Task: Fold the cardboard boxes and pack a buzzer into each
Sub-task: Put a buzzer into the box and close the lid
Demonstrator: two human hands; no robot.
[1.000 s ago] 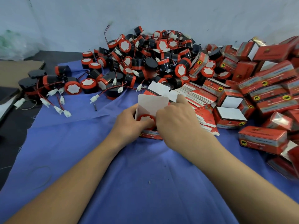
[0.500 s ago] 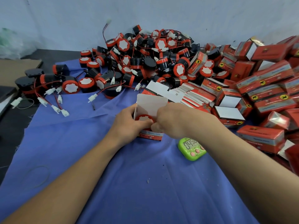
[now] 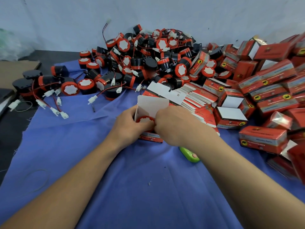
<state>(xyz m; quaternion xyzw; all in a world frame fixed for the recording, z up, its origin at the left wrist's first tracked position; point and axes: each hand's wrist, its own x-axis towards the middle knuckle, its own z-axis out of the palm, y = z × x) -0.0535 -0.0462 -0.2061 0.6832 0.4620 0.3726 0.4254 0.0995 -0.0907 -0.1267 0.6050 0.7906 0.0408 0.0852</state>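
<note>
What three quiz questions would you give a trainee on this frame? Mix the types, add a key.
1. True or false: the top flap of the box between the left hand and the right hand is closed.
2. Multiple choice: the green timer lies A) on the blue cloth, partly under the right forearm; B) on top of the buzzer heap; C) inside a carton.
3. Fill in: the buzzer in the box has a red rim and a ____ centre.
Key: 1 false, the flap stands up; 2 A; 3 white.
</note>
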